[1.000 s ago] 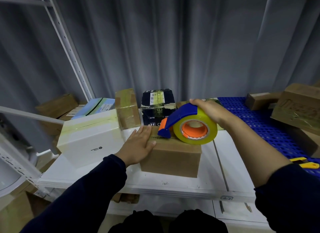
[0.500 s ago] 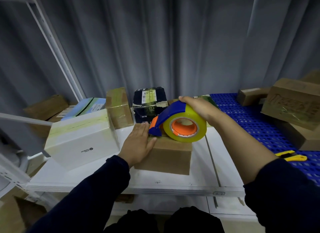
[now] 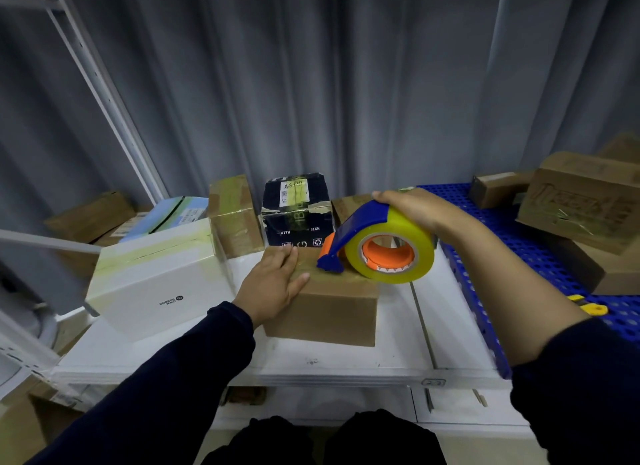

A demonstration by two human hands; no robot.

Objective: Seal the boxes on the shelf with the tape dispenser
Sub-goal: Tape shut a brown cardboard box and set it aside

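step: taping the top of the brown box at the front middle of the white shelf; a strip looks part-laid across the top, judging by the glossy patch under the tool
tape dispenser: blue frame, orange core, yellow roll; sits on the box's top right part, blade end pointing left and down onto the cardboard
right hand: wrapped over the top of the dispenser, fingers curled together over the blue guard and roll
left hand: flat on the left part of the box top, fingers slightly spread, thumb out toward the dispenser, pinning the box
next move: probably press the blade down and draw on along the seam, then tear; needs the left hand kept clear of the blade and the box held from sliding
other boxes: white box tilted at left, with yellowish tape on top; black box and a taped brown carton behind; more cartons on the blue rack at right
hidden: seam under the dispenser and the left palm; tape's free end not visible; right fingertips' grip on the far side not visible
hard to tell: whether the strip reaches the left edge; yellow object by the right forearm mostly covered, can't identify
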